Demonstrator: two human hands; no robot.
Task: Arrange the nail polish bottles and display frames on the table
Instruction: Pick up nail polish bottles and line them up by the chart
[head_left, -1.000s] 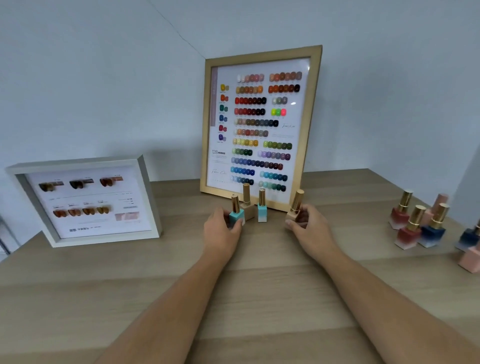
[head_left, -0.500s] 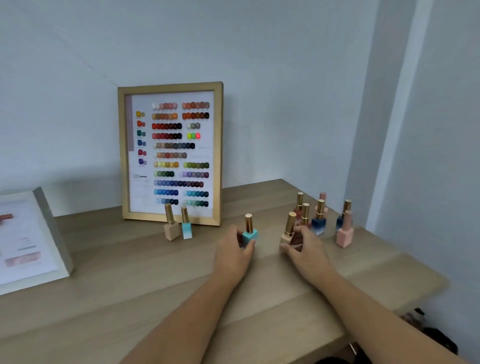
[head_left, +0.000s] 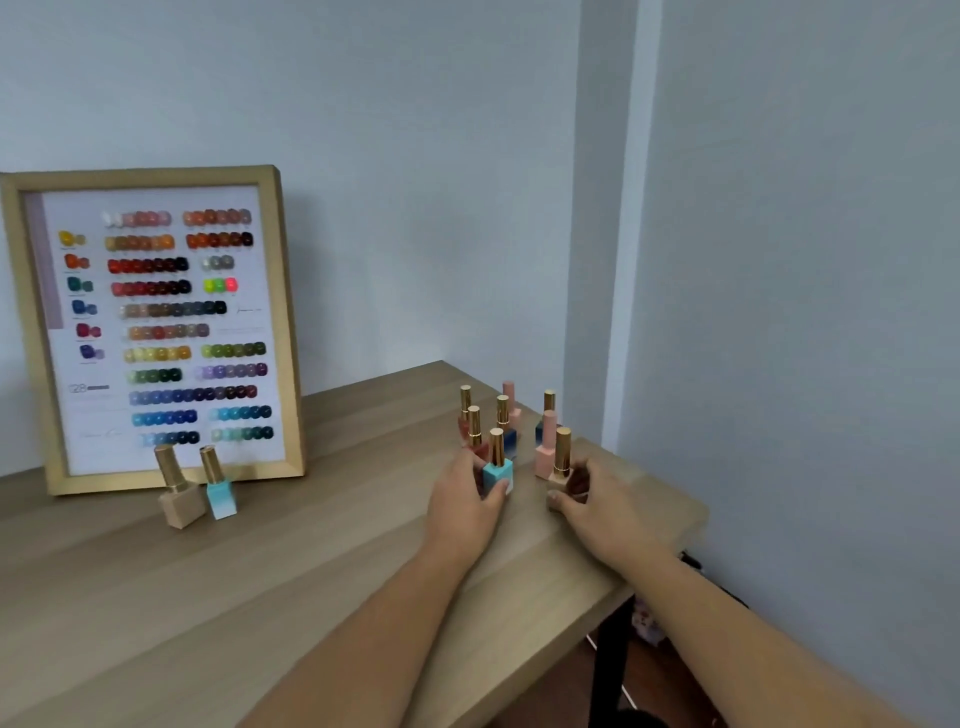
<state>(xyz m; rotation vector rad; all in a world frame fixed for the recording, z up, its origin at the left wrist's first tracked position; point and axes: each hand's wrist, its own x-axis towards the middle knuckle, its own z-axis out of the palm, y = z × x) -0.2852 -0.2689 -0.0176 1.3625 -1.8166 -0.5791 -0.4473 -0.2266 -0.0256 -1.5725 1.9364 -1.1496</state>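
Nail polish bottles: I have carried two of them away from the color chart frame (head_left: 150, 332) to the cluster at the table's right end.

My left hand (head_left: 465, 506) pinches the turquoise bottle (head_left: 497, 470) by its base, and my right hand (head_left: 597, 501) is closed around the beige bottle (head_left: 560, 467); both bottles stand upright and seem to rest on the table (head_left: 311, 571), just in front of the group of bottles (head_left: 506, 415) near the far right corner. A second ago these two stood with the other pair before the frame; now only a tan bottle (head_left: 179, 491) and a light blue bottle (head_left: 218, 486) remain there, side by side. I judge the grouping step nearly finished: let go, then fetch the remaining pair.
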